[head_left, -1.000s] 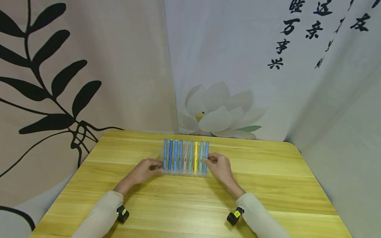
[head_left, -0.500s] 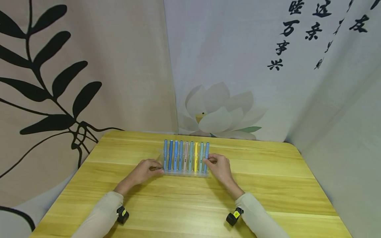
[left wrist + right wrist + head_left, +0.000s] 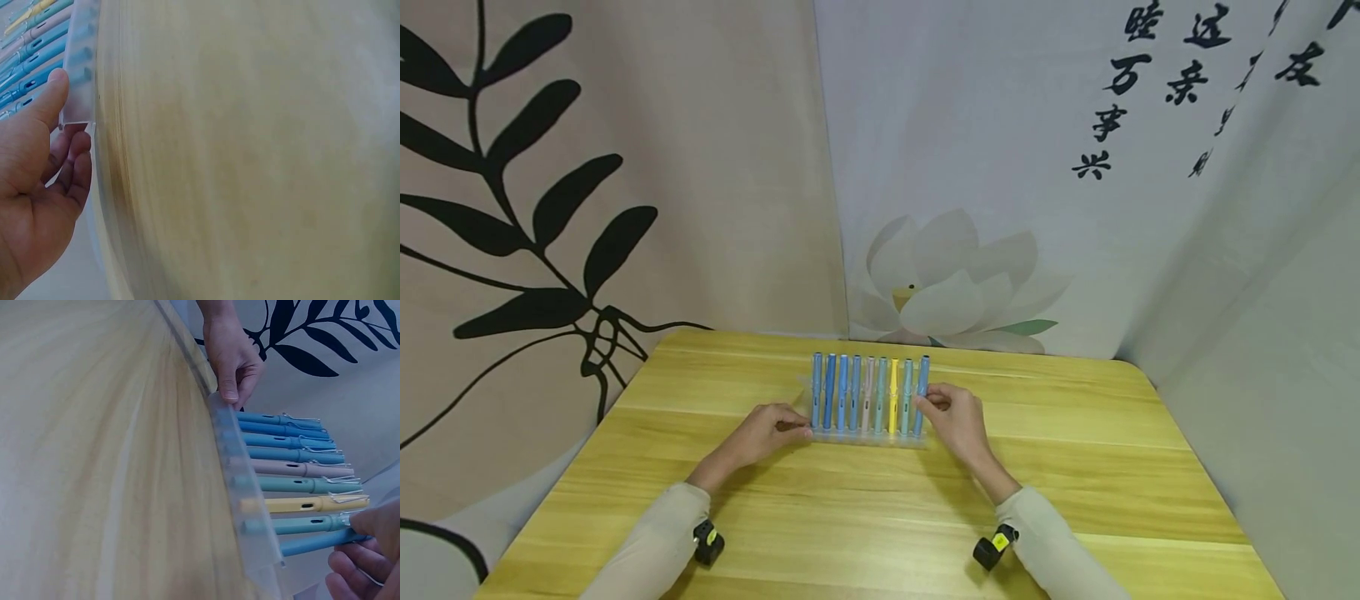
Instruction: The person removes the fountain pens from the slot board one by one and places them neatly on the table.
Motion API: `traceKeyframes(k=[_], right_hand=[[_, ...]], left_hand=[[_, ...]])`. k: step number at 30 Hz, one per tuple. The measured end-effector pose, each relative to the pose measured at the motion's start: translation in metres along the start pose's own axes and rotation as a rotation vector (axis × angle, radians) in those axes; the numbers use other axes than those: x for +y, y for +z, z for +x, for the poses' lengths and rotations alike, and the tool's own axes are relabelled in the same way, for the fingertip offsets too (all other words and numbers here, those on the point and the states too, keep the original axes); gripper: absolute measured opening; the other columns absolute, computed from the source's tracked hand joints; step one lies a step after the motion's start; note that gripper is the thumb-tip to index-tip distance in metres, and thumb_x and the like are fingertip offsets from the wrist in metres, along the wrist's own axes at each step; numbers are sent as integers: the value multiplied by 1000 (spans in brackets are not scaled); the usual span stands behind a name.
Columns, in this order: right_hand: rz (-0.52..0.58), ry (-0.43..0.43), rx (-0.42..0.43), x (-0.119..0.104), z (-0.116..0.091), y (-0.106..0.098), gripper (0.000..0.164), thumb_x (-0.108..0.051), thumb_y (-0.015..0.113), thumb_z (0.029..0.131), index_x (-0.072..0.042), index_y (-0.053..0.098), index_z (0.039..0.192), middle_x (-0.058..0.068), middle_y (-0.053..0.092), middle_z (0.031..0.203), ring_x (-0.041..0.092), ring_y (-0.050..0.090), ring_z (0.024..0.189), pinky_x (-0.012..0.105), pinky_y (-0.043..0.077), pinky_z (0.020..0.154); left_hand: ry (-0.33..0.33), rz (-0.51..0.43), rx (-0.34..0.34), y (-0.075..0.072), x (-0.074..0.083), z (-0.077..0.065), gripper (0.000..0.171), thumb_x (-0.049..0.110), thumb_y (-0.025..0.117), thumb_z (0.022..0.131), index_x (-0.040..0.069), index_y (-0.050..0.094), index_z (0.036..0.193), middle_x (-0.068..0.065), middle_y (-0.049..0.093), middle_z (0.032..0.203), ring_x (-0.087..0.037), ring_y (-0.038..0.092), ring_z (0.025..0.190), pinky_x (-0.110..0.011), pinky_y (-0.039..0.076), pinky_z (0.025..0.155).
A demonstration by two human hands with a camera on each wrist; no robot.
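Fingers (image 3: 928, 408) of the right hand (image 3: 960, 425) are pinching the rightmost blue pen (image 3: 922, 390) in the head view, while eight other pens (image 3: 868, 393) are standing beside it in a clear rack (image 3: 867, 438) on the wooden surface (image 3: 865, 517); the left hand (image 3: 769, 431) is holding the rack's left end. In the left-wrist view, its thumb is pressing the rack's corner. In the right-wrist view, the pinched pen is meeting the rack's edge; how deep, I cannot tell.
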State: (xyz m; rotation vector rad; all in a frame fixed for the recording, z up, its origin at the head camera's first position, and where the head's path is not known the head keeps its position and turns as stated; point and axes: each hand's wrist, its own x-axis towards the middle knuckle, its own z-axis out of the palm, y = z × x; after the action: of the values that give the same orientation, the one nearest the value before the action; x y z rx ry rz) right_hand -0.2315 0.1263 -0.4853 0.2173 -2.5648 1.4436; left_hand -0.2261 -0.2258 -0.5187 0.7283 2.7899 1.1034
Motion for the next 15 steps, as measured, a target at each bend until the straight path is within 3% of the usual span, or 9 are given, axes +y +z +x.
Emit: traceKeyframes(k=[15], right_hand=[[34,-18,19,-16,-1,-22,33,-25,77,94,-1,74,118,8,76,97,21,73,87,36,60,77]], left_hand=[[25,-22,8,0,-2,1,19,27,71,98,12,80,105,5,73,97,-7,64,85,-27,54,75]])
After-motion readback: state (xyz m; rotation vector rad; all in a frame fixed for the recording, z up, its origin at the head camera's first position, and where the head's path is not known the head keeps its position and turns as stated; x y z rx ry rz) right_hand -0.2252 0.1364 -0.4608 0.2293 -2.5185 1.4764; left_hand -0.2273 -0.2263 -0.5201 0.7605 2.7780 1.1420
